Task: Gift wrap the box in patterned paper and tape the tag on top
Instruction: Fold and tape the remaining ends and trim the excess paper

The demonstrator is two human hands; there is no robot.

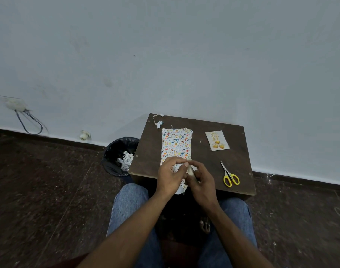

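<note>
A small dark wooden table (146, 151) stands against the wall. Patterned paper (175, 143) lies at its centre, a tag (217, 141) at far right, yellow-handled scissors (229, 175) at near right, and a tape strip (157, 120) at the far left corner.

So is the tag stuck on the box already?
No, the tag lies alone on the table, right of the wrapped box.

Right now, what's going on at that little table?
A person is wrapping a box in patterned paper on the small table. Both hands, left and right, work the paper at the near end, fingers pinching a fold. The tag and scissors lie untouched to the right.
</note>
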